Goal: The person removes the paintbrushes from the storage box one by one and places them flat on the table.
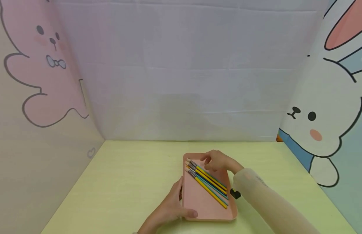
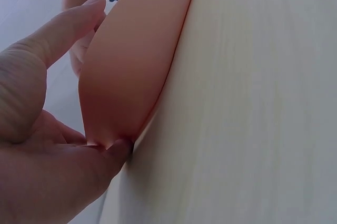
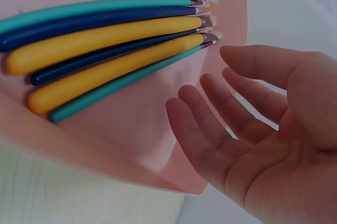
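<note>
Here, paintbrushes (image 3: 110, 38) just beside the relaxed, empty right hand (image 1: 218, 161), left hand (image 1: 170, 204) in a grip on their pink tray (image 1: 195, 198).

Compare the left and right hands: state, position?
The left hand grips the pink tray; the right hand holds nothing, fingers loosely curved near the paintbrushes.
The left hand is at the tray's near-left side, the right hand at its far-right part.
Both are bare.
</note>
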Available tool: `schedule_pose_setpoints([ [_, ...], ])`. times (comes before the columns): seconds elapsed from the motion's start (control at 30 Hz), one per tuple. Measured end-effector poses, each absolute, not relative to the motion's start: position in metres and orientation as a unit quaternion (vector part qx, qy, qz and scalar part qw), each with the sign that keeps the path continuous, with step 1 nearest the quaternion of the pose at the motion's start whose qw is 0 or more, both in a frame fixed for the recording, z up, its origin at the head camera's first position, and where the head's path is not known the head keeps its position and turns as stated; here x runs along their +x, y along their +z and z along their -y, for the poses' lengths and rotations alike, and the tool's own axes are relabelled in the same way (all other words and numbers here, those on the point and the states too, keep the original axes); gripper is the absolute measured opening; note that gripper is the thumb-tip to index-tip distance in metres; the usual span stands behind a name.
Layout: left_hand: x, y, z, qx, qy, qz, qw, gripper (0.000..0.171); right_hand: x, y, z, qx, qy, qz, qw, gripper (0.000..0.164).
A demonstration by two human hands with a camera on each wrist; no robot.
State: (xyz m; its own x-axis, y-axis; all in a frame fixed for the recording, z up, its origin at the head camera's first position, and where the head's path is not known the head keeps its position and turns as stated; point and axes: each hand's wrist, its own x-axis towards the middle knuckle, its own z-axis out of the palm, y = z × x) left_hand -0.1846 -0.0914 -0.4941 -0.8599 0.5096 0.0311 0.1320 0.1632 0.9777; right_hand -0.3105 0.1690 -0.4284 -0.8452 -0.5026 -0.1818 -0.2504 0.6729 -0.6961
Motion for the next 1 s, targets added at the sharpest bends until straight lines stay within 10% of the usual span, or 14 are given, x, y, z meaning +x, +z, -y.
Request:
schedule_pose_setpoints([
  [1.0, -0.178, -0.494, 0.093, 0.199, 0.566, -0.786, 0.146, 0.141, -0.314, -0.442, -0.162, -0.216, -0.257, -0.928, 0.16, 0.039],
])
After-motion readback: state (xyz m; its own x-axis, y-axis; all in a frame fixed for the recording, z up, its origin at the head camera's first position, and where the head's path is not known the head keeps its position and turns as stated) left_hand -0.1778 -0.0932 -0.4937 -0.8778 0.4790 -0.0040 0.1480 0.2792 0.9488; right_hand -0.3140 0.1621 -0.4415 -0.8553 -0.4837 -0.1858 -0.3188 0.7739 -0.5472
